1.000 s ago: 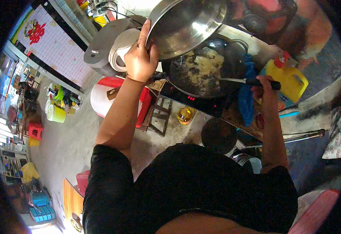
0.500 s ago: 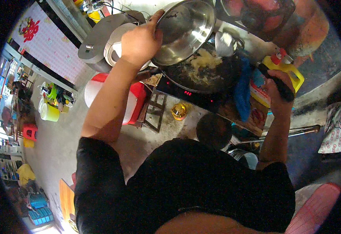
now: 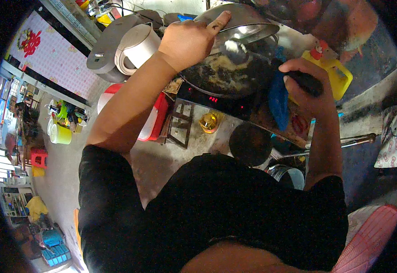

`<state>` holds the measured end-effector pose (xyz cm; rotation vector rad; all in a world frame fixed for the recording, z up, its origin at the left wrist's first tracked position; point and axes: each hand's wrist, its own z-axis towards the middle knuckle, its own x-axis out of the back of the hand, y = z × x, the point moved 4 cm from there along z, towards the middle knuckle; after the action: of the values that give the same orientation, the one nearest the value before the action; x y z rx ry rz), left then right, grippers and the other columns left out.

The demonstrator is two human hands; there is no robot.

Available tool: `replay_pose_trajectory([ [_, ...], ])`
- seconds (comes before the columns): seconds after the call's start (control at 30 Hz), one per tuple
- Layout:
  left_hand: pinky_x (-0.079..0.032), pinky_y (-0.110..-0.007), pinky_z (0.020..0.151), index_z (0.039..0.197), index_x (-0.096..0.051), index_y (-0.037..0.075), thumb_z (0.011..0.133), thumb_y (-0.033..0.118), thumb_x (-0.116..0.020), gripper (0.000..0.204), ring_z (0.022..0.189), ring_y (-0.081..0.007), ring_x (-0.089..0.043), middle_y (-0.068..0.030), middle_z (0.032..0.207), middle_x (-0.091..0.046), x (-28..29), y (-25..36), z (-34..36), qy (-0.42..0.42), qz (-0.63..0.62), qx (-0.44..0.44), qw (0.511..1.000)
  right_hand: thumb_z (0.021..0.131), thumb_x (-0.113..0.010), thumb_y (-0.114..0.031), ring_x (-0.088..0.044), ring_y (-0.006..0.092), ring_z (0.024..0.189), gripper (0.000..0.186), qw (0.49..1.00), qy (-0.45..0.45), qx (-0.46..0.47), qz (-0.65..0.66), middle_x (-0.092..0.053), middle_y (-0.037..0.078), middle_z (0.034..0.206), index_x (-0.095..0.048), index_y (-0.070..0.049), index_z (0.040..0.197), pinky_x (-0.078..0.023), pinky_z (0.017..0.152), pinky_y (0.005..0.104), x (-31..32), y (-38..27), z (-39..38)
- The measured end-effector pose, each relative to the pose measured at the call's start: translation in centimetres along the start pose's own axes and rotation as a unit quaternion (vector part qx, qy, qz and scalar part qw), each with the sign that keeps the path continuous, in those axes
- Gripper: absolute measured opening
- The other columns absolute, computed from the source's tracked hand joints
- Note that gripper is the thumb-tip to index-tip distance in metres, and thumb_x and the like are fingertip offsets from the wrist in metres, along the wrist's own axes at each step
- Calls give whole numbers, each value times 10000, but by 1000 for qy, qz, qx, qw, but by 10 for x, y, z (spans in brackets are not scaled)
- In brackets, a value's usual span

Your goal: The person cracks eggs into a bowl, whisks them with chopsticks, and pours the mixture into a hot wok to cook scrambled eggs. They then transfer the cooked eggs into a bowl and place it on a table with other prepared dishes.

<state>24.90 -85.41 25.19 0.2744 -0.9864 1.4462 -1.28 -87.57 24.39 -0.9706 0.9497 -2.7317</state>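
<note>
My left hand (image 3: 189, 43) is closed on the rim of a shiny metal basin (image 3: 241, 17), its index finger stretched along the outside. The basin is tipped steeply over the far side of a dark wok (image 3: 259, 75), its opening toward the wok. Pale yellowish food (image 3: 232, 63) lies in the wok, partly blurred. In my right hand (image 3: 312, 82) is the black handle of a spatula (image 3: 305, 84); its metal blade reaches into the wok below the basin's rim. Under the wok, an induction cooker (image 3: 228, 102) shows lit red digits.
Left of the wok stand a light kettle (image 3: 146, 45) and a grey rice cooker (image 3: 109, 43). A blue plastic bag (image 3: 279, 102) and a yellow jug (image 3: 339, 82) are at the right. Below the cooker are a glass oil pot (image 3: 209, 123) and a round dark stool top (image 3: 251, 143).
My left hand has swung the basin right and tipped it further over. My right hand has moved left, and the spatula's blade has shifted left and nearer, over the food.
</note>
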Motion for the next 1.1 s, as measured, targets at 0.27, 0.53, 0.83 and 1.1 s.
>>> replay_pose_trajectory([
  [0.27,-522,-400,538,1412,-370,263,810,182,-561,636,680,-267,-664,-92,786,-668,-5,-11,-2,-52,36,10,998,807,-634,-80,-536,77,661,156,987,-12,-131,95,-611,43,784,-620,-46,958,-429,602,222,-4,36,-2],
  [0.53,-534,-454,585,1346,-442,196,846,203,-503,503,715,-310,-671,-142,821,-677,-36,-27,12,-155,48,59,985,817,-626,-382,-569,122,578,324,887,96,-409,191,-652,72,728,-626,-97,971,-428,530,244,-9,150,9],
  [0.83,-527,-446,642,1193,-539,44,884,305,-455,413,761,-324,-670,-169,871,-684,-31,-35,49,-257,24,147,955,836,-607,-327,-633,172,656,274,851,135,-378,338,-656,108,786,-616,-119,1014,-469,586,259,-71,167,2],
  [1.1,-496,-438,532,1285,-494,100,846,238,-515,461,621,-318,-645,-151,736,-663,12,-73,16,-142,72,176,971,899,-539,-235,-662,175,678,233,955,46,-213,199,-662,114,860,-615,-89,1064,-502,572,265,-19,113,20],
])
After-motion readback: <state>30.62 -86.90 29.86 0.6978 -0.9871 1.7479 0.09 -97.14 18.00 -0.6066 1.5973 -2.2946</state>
